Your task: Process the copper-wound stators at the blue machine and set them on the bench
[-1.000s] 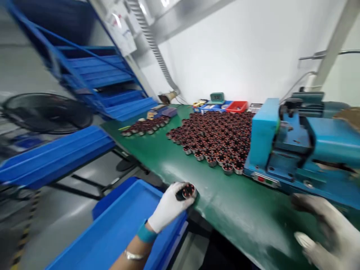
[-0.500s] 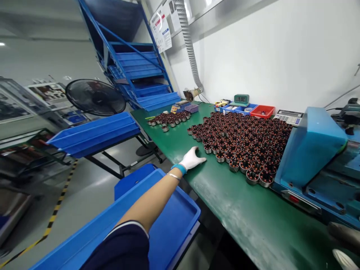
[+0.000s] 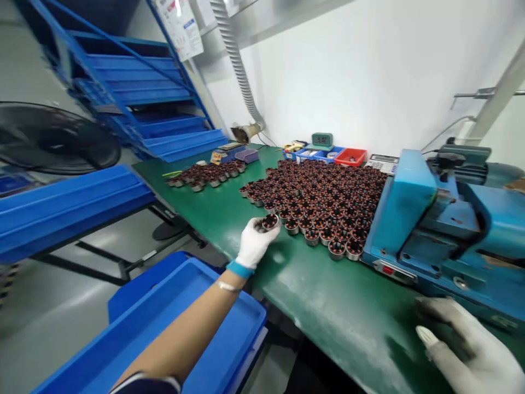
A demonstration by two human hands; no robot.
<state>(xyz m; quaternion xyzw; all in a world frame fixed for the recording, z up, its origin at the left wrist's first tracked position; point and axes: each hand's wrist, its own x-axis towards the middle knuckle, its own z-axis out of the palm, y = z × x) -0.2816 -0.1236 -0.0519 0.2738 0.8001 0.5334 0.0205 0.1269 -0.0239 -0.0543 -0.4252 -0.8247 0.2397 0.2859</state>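
My left hand [image 3: 256, 241], in a white glove with a blue wristband, is closed around a motor stator [image 3: 269, 221], a short metal ring with dark inside and copper-coloured windings. It is held just above the green table, left of the near edge of a large group of motor stators [image 3: 328, 200] standing packed together. My right hand [image 3: 467, 345], gloved with greyish fingertips, is at the lower right over the table, in front of a blue machine [image 3: 410, 219]. Its thumb and curled fingers are apart, and nothing shows between them.
The green table [image 3: 353, 317] runs along the wall. Farther back lies a smaller group of stators [image 3: 205, 175]. A red bin [image 3: 351, 157] and a clock [image 3: 322, 140] stand behind the large group. Blue trays [image 3: 205, 306] sit below the table's left edge; a fan [image 3: 57, 139] is farther left.
My left hand has gone from empty with its fingers apart to gripping a stator. My right hand has come further into view at the lower right. The view has turned right.
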